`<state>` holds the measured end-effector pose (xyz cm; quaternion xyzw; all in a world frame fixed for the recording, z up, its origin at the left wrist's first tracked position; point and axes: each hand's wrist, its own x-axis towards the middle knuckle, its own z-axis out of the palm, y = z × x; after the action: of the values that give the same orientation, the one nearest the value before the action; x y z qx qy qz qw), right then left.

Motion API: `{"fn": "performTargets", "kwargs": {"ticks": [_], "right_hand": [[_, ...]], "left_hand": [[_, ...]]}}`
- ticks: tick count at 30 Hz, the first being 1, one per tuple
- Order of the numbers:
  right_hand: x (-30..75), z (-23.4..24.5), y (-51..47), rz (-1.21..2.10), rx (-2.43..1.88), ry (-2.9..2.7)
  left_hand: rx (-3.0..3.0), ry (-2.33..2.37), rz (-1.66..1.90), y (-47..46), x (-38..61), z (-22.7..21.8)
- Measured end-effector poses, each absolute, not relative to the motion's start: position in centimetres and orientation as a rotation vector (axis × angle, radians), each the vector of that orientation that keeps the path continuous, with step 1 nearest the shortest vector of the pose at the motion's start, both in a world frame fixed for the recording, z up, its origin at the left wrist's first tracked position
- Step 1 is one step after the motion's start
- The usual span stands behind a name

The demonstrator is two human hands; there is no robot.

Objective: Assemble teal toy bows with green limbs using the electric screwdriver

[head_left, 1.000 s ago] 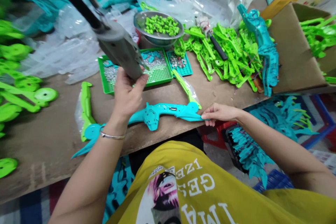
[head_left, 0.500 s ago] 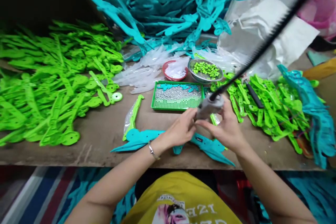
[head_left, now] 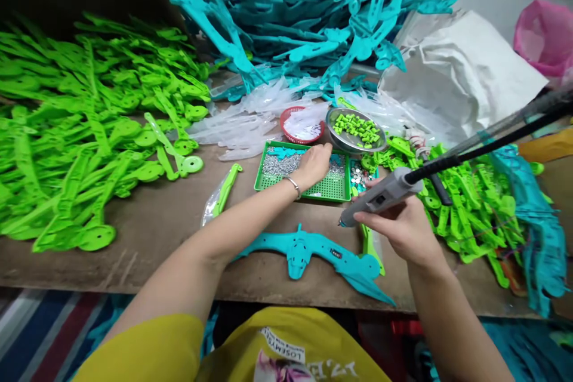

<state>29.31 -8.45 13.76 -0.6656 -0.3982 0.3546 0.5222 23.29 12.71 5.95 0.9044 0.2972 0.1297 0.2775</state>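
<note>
My left hand [head_left: 316,164] reaches over the green tray [head_left: 304,193] of small silvery screws [head_left: 281,163]. Its fingers are drawn together at the tray's back right; whatever they pinch is hidden. In my right hand [head_left: 414,224] is a grey electric screwdriver [head_left: 380,194], its bit pointing down to the left, with a black cord running off to the right. Below both hands a turquoise winged plastic part [head_left: 299,253] lies on the table, partly covered by my left forearm. Bright green pieces with clear plastic lie beside it, one at left [head_left: 227,188], another at right [head_left: 367,245].
Green plastic parts pile up at left [head_left: 107,131] and right [head_left: 478,215]. Behind the tray stand a red basket [head_left: 285,130] with white pieces and a metal bowl [head_left: 339,142] of green bits. Turquoise parts [head_left: 290,12] are heaped at the back.
My left hand has left the screwdriver and moved forward into the screw tray. The screwdriver has swung down to the right in my right hand, uncovering the turquoise part's middle.
</note>
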Motion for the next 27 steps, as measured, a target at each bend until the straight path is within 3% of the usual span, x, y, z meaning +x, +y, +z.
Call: {"fn": "performTargets", "kwargs": {"ticks": [5, 10, 17, 27], "right_hand": [[29.1, 12.7, -7.7, 0.797, -1.355, -0.822], [28.8, 12.3, -6.3, 0.675, -1.525, -0.916], [28.7, 12.3, -4.6, 0.601, -1.553, -0.918], [30.2, 10.3, -2.0, 0.488, -1.444, -0.870]], "left_hand": [[2.344, 0.823, 0.320, 13.3, 23.4, 6.2], [2.174, 0.818, 0.304, 14.5, 21.1, 7.3], [1.477, 0.494, -0.146, 12.7, 19.3, 5.3], [1.557, 0.591, 0.397, 14.8, 20.9, 5.8]]}}
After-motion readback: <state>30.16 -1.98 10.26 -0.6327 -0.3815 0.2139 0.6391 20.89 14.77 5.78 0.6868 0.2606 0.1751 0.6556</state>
